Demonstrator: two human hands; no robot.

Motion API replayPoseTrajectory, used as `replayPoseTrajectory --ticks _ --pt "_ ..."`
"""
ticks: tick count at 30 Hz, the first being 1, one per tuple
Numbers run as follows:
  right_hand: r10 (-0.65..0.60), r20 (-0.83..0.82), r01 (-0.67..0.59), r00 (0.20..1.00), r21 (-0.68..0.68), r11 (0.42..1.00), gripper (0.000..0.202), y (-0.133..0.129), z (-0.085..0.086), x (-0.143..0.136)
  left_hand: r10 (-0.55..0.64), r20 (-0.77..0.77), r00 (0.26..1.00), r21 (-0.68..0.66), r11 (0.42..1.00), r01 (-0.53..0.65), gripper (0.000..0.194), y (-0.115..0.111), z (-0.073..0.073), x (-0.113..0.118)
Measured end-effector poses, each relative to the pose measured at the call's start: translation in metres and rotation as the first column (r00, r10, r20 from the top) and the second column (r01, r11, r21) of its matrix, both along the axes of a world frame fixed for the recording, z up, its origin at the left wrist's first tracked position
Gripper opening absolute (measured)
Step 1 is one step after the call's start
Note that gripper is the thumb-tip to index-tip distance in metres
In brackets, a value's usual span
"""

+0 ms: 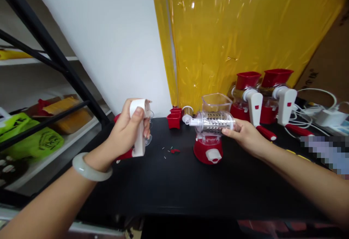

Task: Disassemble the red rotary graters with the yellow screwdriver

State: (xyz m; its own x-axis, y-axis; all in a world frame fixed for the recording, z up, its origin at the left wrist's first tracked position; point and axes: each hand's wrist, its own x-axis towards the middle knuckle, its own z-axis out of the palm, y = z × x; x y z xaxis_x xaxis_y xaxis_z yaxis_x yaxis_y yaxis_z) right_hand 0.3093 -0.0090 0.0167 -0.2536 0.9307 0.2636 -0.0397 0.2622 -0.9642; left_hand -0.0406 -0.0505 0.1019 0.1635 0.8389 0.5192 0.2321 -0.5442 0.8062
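My left hand [128, 126] is closed around a white crank handle [140, 137], held upright above the left part of the table. Its red grip shows partly below the hand. A rotary grater with a red base [208, 150] and a clear housing [216, 102] stands to the right. Inside the housing lies a metal grating drum [216, 121], its white shaft sticking out on the left. My right hand [241, 133] pinches the drum's right end. Behind my left hand, clear plastic parts are partly hidden.
Two assembled rotary graters [247, 97] stand at the back right, near white cables [308, 112]. Red hoppers [173, 119] and a spare grating drum [187, 113] sit at the back. Several screws and a small red piece [175, 151] lie mid-table. A black-framed shelf [79, 82] is at left.
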Motion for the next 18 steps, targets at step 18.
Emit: replayPoseTrajectory --ticks 18 --pt "-0.062 -0.161 0.04 0.985 -0.141 0.989 0.033 -0.009 -0.007 0.036 0.139 -0.828 0.543 -0.104 0.914 -0.392 0.054 0.04 -0.095 -0.024"
